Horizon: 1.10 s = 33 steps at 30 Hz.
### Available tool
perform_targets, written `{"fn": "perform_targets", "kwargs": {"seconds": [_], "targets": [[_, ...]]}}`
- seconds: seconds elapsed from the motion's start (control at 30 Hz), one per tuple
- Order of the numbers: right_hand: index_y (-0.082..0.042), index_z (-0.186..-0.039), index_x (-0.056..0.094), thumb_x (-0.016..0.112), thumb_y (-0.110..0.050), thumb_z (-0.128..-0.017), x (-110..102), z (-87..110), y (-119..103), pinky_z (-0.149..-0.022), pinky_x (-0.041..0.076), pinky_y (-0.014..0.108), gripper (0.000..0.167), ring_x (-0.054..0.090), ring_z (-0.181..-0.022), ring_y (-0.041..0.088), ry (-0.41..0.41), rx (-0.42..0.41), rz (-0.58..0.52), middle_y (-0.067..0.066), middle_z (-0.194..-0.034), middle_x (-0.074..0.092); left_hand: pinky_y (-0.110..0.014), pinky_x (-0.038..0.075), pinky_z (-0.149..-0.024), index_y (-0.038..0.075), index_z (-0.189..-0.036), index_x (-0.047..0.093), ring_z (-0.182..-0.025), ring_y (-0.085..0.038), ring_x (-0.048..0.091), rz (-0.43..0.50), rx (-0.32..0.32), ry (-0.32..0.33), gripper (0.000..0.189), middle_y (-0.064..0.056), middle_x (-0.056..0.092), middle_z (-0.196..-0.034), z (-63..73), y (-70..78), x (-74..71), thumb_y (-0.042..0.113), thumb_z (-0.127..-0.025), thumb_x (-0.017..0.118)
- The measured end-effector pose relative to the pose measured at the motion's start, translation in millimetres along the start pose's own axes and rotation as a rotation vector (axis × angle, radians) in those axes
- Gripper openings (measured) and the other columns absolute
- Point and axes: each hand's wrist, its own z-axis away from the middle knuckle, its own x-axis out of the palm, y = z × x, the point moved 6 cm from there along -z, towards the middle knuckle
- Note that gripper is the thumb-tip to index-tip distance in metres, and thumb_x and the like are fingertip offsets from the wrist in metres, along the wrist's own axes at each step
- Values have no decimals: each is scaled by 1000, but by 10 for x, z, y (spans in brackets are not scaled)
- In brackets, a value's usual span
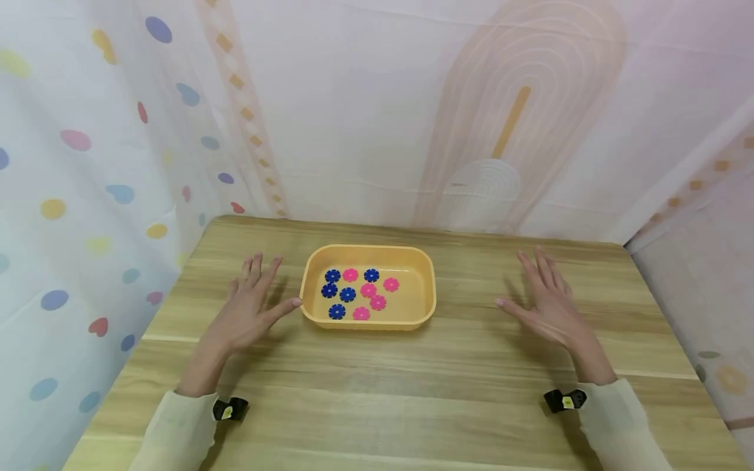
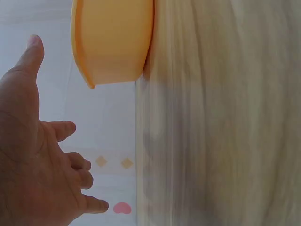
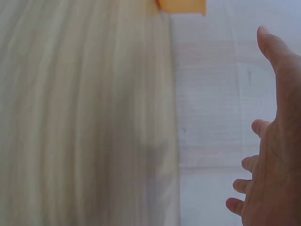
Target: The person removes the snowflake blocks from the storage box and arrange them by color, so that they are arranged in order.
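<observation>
A yellow rectangular plastic tray [image 1: 412, 297] with rounded corners stands on the table. Flat notched discs lie loose in it: several blue discs [image 1: 347, 294] mostly toward the left and several pink discs [image 1: 377, 302] nearer the middle. My left hand [image 1: 244, 314] hovers left of the tray with fingers spread, holding nothing; its thumb tip appears close to the tray's left wall, though the left wrist view shows a gap from the tray [image 2: 113, 42]. Well to the tray's right, my right hand [image 1: 550, 307] is held above the table, fingers spread, also with nothing in it.
The wood-grain table [image 1: 377, 399] reaches back to a patterned curtain [image 1: 353, 131] along its far edge. Another curtain with coloured dots [image 1: 88, 196] hangs down the left side. A black wrist strap [image 1: 231, 409] sits at the left cuff, and a matching one [image 1: 564, 400] at the right.
</observation>
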Motion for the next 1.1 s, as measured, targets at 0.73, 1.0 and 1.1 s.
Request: {"fn": "perform_targets", "kwargs": {"seconds": [0.73,1.0,1.1], "targets": [[-29,-166,7,75,-50,-91,158,-321,-699,-118,14,80,104,2,-158,46,-85,-161,-225,7,-174,-6,-45,60,-97,14,-165,18,-117,-40,69,541,16,13,67,-26,50,-152,-157,157,123,44,-110,42],[-30,-166,6,75,-51,-90,231,-391,-916,-122,18,75,105,3,-160,37,-119,-194,-287,1,-174,-2,-25,63,-85,12,-162,30,-114,-36,68,676,-54,6,65,-27,60,-135,-181,141,179,26,-106,59],[-28,-166,7,76,-49,-91,244,-421,-1003,-123,18,73,105,5,-160,34,-136,-207,-325,2,-174,3,-25,63,-83,11,-160,35,-109,-24,70,748,-68,8,64,-23,61,-127,-190,110,207,18,-103,63]]}}
